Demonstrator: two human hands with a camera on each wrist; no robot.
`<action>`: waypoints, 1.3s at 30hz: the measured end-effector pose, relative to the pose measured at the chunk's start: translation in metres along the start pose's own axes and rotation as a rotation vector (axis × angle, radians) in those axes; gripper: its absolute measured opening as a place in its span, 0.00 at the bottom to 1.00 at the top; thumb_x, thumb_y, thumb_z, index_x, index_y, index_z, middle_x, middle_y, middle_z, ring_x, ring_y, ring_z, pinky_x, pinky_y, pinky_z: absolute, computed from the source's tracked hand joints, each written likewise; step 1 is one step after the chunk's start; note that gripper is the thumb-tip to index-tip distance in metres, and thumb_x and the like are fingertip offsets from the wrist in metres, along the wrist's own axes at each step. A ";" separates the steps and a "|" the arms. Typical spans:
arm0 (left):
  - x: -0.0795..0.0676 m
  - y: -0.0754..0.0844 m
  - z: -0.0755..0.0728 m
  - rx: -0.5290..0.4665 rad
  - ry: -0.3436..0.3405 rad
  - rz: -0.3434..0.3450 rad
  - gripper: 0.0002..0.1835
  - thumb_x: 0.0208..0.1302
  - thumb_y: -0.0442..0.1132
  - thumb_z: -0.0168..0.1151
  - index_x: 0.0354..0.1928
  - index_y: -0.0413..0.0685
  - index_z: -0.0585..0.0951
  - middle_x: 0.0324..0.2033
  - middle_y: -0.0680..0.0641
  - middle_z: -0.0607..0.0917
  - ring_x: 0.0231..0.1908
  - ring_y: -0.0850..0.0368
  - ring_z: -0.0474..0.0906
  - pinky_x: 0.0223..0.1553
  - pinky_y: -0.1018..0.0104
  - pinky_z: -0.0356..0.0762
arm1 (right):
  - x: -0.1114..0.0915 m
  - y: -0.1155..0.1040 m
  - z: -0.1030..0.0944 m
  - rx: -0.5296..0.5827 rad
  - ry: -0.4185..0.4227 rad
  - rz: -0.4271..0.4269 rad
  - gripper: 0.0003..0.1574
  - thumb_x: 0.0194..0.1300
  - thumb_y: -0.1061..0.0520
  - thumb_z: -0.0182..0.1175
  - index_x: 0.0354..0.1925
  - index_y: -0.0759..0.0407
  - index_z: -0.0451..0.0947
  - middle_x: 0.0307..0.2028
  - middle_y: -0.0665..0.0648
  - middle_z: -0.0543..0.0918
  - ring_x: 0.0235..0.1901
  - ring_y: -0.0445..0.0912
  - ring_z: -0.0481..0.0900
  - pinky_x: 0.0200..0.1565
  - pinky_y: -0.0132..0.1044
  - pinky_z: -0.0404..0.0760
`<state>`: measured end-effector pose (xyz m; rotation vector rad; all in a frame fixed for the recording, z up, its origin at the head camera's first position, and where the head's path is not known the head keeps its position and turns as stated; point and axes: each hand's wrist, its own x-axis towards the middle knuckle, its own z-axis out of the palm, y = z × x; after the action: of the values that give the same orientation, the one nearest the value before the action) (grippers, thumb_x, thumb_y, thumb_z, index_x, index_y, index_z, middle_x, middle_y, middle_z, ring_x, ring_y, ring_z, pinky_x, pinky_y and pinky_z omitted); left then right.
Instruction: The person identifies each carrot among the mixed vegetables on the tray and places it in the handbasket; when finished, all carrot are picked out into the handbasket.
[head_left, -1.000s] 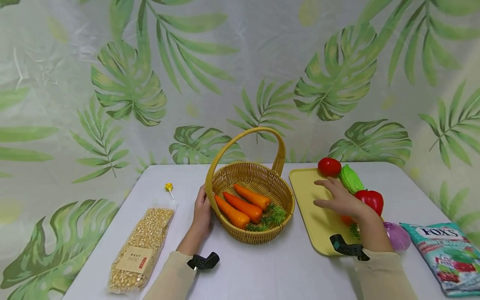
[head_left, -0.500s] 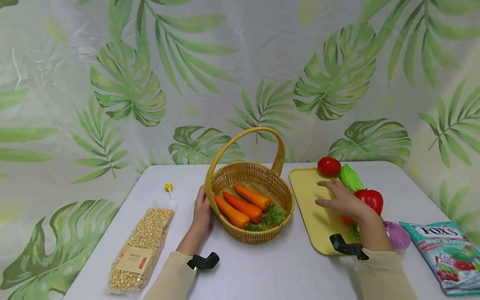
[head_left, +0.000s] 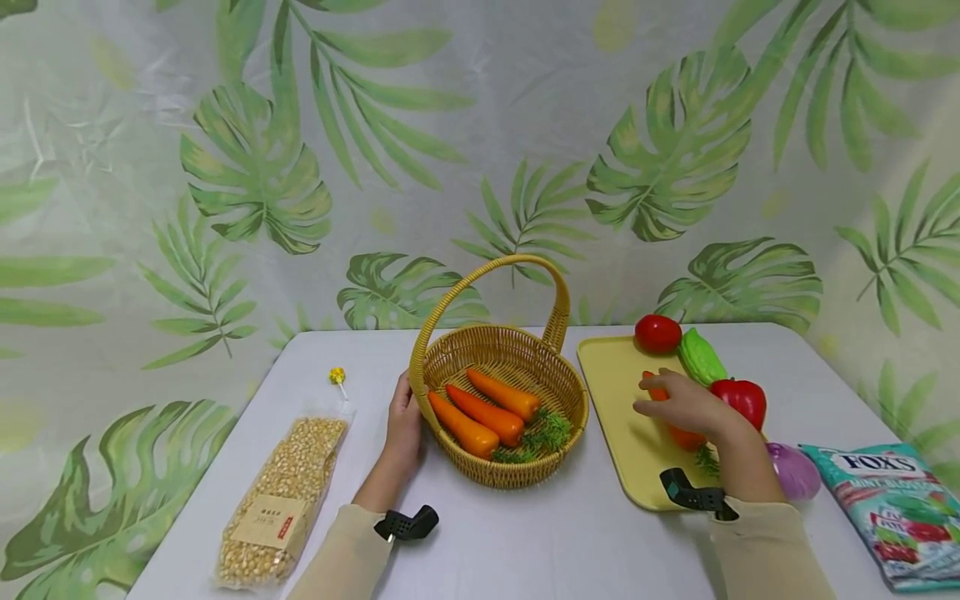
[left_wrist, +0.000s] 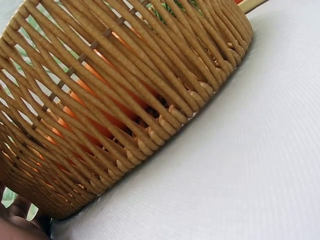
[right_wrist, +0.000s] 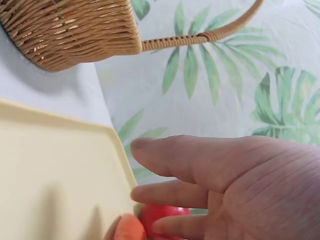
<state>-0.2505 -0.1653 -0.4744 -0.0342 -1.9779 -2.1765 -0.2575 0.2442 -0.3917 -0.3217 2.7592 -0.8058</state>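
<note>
A round wicker basket (head_left: pixel 495 473) with a tall handle stands mid-table, three orange carrots (head_left: pixel 480 415) with green tops inside. My left hand (head_left: pixel 403 429) rests along its left outer wall; its fingertips are partly hidden behind the handle. Over the yellow tray (head_left: pixel 611 417), my right hand (head_left: pixel 686 404) hovers with fingers spread, above another carrot (head_left: pixel 686 438). That carrot's tip shows beside the thumb, its middle hidden by the hand. In the right wrist view, the fingers are mostly straight, with the carrot (right_wrist: pixel 130 229) right at the lower fingers.
Around the tray's right side are a tomato (head_left: pixel 658 334), a green bumpy vegetable (head_left: pixel 702 357), a red pepper (head_left: pixel 742 403) and a purple onion (head_left: pixel 793 472). A candy bag (head_left: pixel 888 508) lies at far right. At left lie a corn kernel bag (head_left: pixel 288 492) and a lollipop (head_left: pixel 337 376).
My right hand has shifted slightly toward me. The tip of the carrot beneath it now shows between thumb and fingers, where it was hidden before. The left hand and basket have stayed put.
</note>
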 end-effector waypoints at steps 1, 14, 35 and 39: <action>0.000 0.000 0.000 -0.002 0.001 0.001 0.22 0.77 0.46 0.47 0.70 0.59 0.69 0.69 0.49 0.71 0.71 0.54 0.63 0.75 0.51 0.56 | 0.000 0.000 0.000 0.000 -0.002 0.005 0.40 0.68 0.44 0.59 0.65 0.73 0.68 0.69 0.81 0.59 0.66 0.74 0.59 0.64 0.70 0.64; 0.002 -0.002 0.000 -0.011 -0.005 0.009 0.23 0.78 0.46 0.46 0.71 0.55 0.67 0.69 0.47 0.71 0.71 0.52 0.63 0.75 0.50 0.57 | 0.005 0.004 0.009 0.000 -0.061 -0.026 0.34 0.68 0.45 0.61 0.62 0.66 0.75 0.70 0.74 0.64 0.65 0.70 0.64 0.63 0.68 0.67; 0.001 -0.001 0.001 -0.026 -0.004 0.021 0.22 0.78 0.45 0.47 0.70 0.53 0.68 0.69 0.46 0.71 0.71 0.53 0.63 0.75 0.51 0.57 | 0.006 0.000 0.006 0.215 0.012 -0.026 0.33 0.64 0.63 0.52 0.68 0.62 0.68 0.60 0.73 0.70 0.45 0.56 0.73 0.34 0.38 0.78; 0.002 -0.002 0.001 -0.048 -0.003 0.035 0.22 0.77 0.43 0.48 0.70 0.51 0.69 0.68 0.43 0.71 0.71 0.52 0.64 0.74 0.52 0.57 | 0.005 -0.004 0.002 0.269 0.004 -0.076 0.32 0.68 0.61 0.52 0.70 0.60 0.66 0.63 0.72 0.69 0.47 0.55 0.74 0.37 0.38 0.79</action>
<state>-0.2528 -0.1645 -0.4763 -0.0789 -1.9118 -2.2024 -0.2612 0.2387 -0.3917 -0.3723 2.6111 -1.1822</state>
